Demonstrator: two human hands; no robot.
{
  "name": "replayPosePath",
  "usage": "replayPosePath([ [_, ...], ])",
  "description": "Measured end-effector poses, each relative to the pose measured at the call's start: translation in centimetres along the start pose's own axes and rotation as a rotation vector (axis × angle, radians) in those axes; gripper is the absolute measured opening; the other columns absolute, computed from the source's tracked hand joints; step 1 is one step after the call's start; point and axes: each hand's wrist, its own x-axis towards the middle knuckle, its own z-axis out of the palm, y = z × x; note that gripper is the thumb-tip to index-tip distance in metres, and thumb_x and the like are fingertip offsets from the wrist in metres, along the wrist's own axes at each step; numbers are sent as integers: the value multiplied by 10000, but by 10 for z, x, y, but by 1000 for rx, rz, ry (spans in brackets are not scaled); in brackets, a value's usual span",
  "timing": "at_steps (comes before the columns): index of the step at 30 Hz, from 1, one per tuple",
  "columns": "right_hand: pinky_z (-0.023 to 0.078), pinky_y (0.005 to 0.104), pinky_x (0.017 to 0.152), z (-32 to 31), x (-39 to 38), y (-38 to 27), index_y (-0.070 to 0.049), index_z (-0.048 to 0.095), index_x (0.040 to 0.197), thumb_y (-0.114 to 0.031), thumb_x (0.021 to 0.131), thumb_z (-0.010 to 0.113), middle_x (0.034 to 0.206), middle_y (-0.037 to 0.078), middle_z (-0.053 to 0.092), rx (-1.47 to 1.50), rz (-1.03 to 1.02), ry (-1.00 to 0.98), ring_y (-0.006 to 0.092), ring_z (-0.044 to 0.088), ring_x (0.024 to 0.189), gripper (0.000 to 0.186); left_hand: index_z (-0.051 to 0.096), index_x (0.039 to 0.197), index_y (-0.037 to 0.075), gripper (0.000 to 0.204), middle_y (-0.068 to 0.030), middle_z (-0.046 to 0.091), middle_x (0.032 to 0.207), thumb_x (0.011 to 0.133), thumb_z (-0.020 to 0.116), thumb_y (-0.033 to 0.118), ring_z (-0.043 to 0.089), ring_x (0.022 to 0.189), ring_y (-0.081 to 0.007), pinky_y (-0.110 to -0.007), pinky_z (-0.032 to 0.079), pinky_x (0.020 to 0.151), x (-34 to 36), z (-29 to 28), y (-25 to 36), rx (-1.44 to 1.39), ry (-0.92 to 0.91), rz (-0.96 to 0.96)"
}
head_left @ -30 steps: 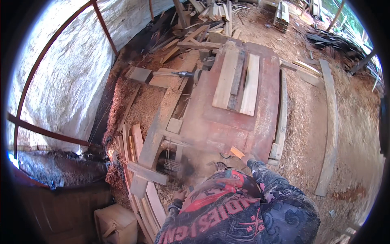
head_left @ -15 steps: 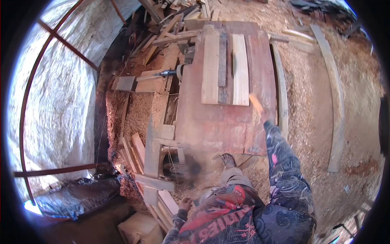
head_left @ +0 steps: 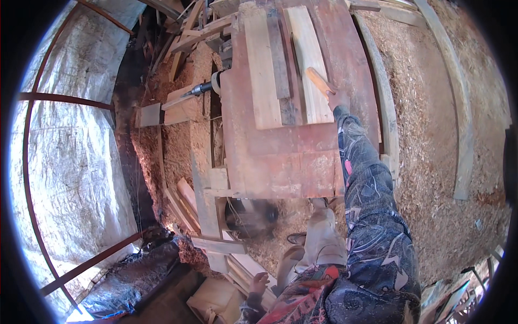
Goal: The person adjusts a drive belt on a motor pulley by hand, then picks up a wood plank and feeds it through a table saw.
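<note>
My right hand (head_left: 337,98) is closed on a short orange-tan wooden piece (head_left: 315,78), held over a pale plank (head_left: 313,105) on the rust-red worktable (head_left: 280,173). Another pale plank (head_left: 261,75) and a grey strip (head_left: 283,94) lie beside it. My left hand (head_left: 260,282) hangs low near pale timber by my clothing, fingers loosely bent and apart, with nothing visible in it. A dark metal shaft (head_left: 202,89) projects from the table's left side.
Long boards (head_left: 461,140) lie on the shaving-covered ground at right. Offcuts (head_left: 186,38) are piled at upper left; more timber (head_left: 183,205) leans at lower left. A white tarp wall (head_left: 75,162) with rusty bars stands left. A dark machine (head_left: 248,216) sits under the table.
My right hand has moved forward and up with the wooden piece, from the table's near edge onto the pale plank. My legs have stepped toward the table, and the view has shifted.
</note>
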Motion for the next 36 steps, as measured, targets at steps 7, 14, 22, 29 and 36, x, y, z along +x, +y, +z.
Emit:
replayPosePath([
  [7,489,413,846,2,15,3,-339,596,1212,-311,843,592,998,157,669,10,-24,-76,317,643,946,370,578,1136,79,314,-62,593,983,852,628,202,604,830,-187,-327,532,712,10,-1,-24,-91,-70,-55],
  [14,490,415,846,-2,15,1,-323,594,1216,-295,844,587,1004,150,665,0,-33,-76,306,642,946,373,578,1138,74,310,-57,607,984,859,619,201,617,834,-176,-307,512,678,2,14,8,47,-47,-45],
  [22,476,429,876,8,24,0,-268,604,1213,-287,838,598,1028,162,655,-131,-161,-32,325,628,968,376,596,1110,81,269,-48,627,962,857,620,170,639,809,-178,-275,491,614,12,17,0,29,-69,-44],
  [29,482,430,870,8,17,0,-277,609,1211,-292,836,607,1003,171,659,-81,-159,-9,332,629,963,375,593,1143,66,288,-65,635,1010,912,565,236,654,878,-187,-315,520,674,13,16,3,112,-78,-17],
  [36,487,439,853,14,22,5,-264,621,1196,-293,836,609,981,188,659,-133,-166,-14,347,632,938,362,593,1145,57,291,-80,629,1038,907,571,224,654,883,-194,-318,528,677,15,22,-2,120,-90,-23],
])
